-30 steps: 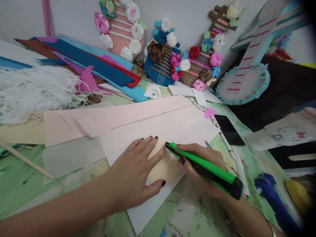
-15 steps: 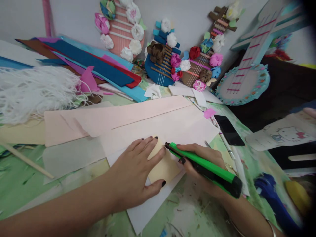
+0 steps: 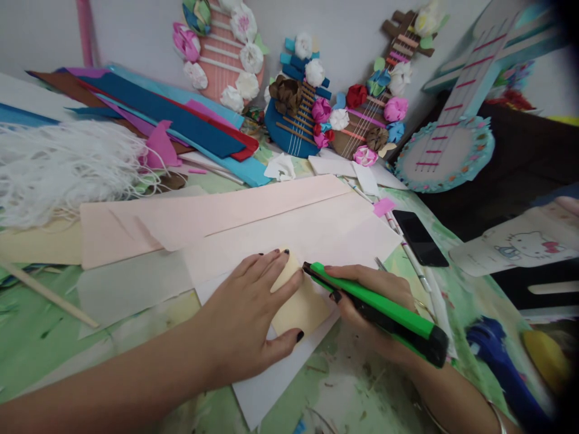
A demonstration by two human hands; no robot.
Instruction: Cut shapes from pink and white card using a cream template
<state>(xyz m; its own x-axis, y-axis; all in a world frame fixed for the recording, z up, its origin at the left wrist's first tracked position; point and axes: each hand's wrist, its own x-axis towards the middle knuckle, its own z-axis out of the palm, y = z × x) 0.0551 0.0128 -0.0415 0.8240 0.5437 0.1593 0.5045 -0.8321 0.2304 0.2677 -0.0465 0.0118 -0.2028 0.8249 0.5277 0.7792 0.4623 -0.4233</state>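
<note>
My left hand (image 3: 246,316) lies flat with fingers stretched out, pressing a small cream paper piece (image 3: 304,307) onto a pale pink sheet (image 3: 294,232). My right hand (image 3: 368,304) is wrapped round a green and black utility knife (image 3: 380,310). The knife's tip sits at the right edge of the cream piece, close to my left fingertips. A white sheet (image 3: 266,386) lies underneath, on the green paint-stained table (image 3: 40,337).
Paper-flower guitar crafts (image 3: 296,105) lean on the back wall, a larger teal one (image 3: 446,150) at right. Coloured foam sheets (image 3: 172,117) and white fringe (image 3: 63,163) lie at left. A black phone (image 3: 420,237), pens (image 3: 414,265) and a wooden stick (image 3: 45,292) lie nearby.
The knife and my right hand have slid slightly down and right along the cream piece's edge. My left hand has stayed put.
</note>
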